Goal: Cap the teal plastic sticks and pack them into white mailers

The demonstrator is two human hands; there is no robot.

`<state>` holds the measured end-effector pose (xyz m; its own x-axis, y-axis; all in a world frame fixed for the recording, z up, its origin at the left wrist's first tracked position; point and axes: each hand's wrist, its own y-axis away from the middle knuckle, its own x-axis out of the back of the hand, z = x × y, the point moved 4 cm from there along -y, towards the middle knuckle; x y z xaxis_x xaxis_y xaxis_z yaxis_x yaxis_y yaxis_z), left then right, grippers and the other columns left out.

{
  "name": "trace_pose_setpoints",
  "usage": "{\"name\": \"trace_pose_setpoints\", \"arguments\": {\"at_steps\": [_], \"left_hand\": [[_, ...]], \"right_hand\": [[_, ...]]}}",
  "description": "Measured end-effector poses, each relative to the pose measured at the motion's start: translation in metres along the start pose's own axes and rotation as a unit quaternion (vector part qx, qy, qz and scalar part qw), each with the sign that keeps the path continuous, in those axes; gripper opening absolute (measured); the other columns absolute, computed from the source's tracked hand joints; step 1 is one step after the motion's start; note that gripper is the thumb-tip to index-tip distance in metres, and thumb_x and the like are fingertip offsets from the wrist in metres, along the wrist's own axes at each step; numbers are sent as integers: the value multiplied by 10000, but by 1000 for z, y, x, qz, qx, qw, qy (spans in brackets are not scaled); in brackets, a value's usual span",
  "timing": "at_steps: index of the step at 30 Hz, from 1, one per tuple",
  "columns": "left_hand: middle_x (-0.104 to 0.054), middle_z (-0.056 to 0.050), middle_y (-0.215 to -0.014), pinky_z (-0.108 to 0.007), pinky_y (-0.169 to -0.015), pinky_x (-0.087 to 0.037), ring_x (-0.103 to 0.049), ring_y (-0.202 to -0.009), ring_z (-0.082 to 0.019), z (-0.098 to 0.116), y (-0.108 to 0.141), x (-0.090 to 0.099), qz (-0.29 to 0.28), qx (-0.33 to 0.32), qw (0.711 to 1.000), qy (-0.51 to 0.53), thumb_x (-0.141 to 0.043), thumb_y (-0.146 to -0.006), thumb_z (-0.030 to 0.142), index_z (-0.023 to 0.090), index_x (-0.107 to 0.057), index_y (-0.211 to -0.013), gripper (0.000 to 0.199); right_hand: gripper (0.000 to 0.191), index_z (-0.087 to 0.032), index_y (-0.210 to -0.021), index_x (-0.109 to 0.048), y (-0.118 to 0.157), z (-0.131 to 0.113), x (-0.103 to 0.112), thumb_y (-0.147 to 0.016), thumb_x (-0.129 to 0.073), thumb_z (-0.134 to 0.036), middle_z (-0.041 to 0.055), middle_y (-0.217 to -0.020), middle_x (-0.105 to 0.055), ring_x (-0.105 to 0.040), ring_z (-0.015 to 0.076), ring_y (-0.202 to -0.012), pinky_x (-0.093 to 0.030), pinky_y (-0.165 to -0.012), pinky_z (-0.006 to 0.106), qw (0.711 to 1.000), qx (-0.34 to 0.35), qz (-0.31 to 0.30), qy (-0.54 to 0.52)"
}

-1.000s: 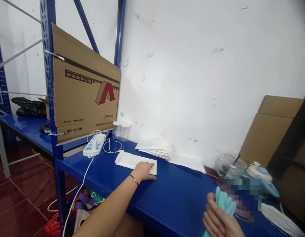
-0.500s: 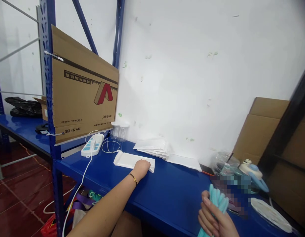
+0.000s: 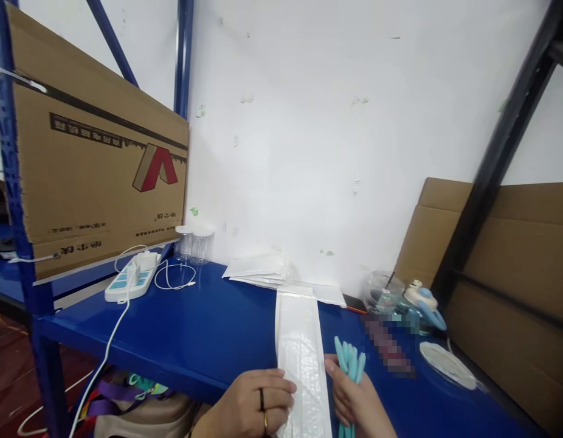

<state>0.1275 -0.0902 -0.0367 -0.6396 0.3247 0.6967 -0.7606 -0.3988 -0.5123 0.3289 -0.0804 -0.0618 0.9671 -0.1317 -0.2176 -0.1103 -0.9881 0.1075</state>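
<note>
A long white bubble mailer (image 3: 302,340) lies lengthwise in front of me, its far end touching other white mailers. My left hand (image 3: 256,398) is closed on its left edge, fingers over the top. To the right of the mailer, my right hand (image 3: 354,395) grips a bundle of light-blue soft-looking sticks (image 3: 351,360), their rounded tips pointing up. The thumb of that hand is close to the mailer's right edge; whether it touches cannot be made out. The lower end of the mailer runs out of view.
A stack of white mailers (image 3: 258,267) lies against the wall. At left are a power strip (image 3: 134,280) with a white cable and two clear jars (image 3: 200,246). A clear bowl (image 3: 377,292), a blue-and-cream bottle (image 3: 422,304) and a white round lid (image 3: 448,365) stand right on the blue table (image 3: 208,328).
My left hand has brought the mailer from the back left to the front and turned it lengthwise. My right hand still holds the light-blue sticks. The view has swung right.
</note>
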Motion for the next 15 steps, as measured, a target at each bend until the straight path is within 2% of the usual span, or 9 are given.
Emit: {"name": "trace_pose_setpoints", "arguments": {"at_steps": [2,5,6,8,10,11,12,13,15], "left_hand": [[-644,-79,-1124,-390,-1077,-285,-524,-1147,-195,0,10,-4,2,-11,1000,2,-394,-910,147,223,-623,-1113,315],[-653,-69,-1103,-393,-1075,-294,-530,-1137,-207,-14,23,-10,36,-6,999,27,-449,-888,151,242,-638,-1084,288],[-656,-64,-1089,-393,-1073,-300,-530,-1135,-210,-21,26,-10,72,4,997,41,-471,-879,167,252,-652,-1051,263],[-636,-63,-1102,-391,-1065,-315,-510,-1153,-213,-38,31,-6,200,53,975,84,-498,-869,227,264,-651,-1015,215],[-564,-78,-1198,-396,-1055,-325,-454,-1206,-216,-54,31,1,339,133,918,160,-492,-871,326,260,-571,-1123,273],[-523,-92,-1241,-398,-1043,-338,-431,-1226,-220,-60,28,4,381,171,883,214,-471,-871,395,250,-489,-1214,373],[-494,-107,-1265,-402,-1023,-357,-418,-1236,-227,-64,21,5,385,205,856,276,-434,-869,470,236,-404,-1285,478],[-486,-120,-1270,-403,-996,-379,-428,-1226,-234,-66,13,6,363,232,837,336,-362,-865,551,220,-360,-1313,558],[-506,-126,-1255,-416,-956,-396,-468,-1183,-250,-61,-7,5,272,266,812,443,-159,-834,678,203,-369,-1314,708]], "right_hand": [[464,-160,-749,-539,2,0,-4,-585,-739,-545,-139,-332,-256,-167,14,-275,-152,-287,152,1000,18,16,2],[453,-163,-725,-529,4,0,-8,-575,-749,-530,-126,-319,-275,-170,19,-278,-134,-300,163,998,45,36,11],[449,-165,-735,-531,5,0,-8,-580,-749,-526,-123,-319,-281,-176,22,-280,-136,-304,167,998,54,41,11],[442,-170,-759,-527,8,-1,-7,-593,-747,-515,-123,-329,-287,-184,26,-285,-145,-310,171,997,70,45,4],[439,-175,-778,-519,10,-3,-6,-601,-749,-504,-128,-338,-284,-177,24,-292,-148,-313,172,996,79,39,-3],[439,-175,-783,-517,12,-4,-5,-603,-749,-502,-131,-339,-278,-169,22,-297,-146,-315,172,996,79,33,-5],[440,-175,-785,-516,13,-5,-5,-605,-749,-503,-134,-339,-272,-161,19,-302,-144,-318,171,997,75,25,-6],[441,-175,-787,-516,15,-5,-4,-608,-746,-507,-136,-339,-265,-154,18,-307,-142,-322,170,998,67,16,-8],[441,-177,-788,-516,18,-3,-3,-611,-744,-511,-139,-345,-253,-150,18,-314,-141,-331,167,999,36,-9,-13]]}}
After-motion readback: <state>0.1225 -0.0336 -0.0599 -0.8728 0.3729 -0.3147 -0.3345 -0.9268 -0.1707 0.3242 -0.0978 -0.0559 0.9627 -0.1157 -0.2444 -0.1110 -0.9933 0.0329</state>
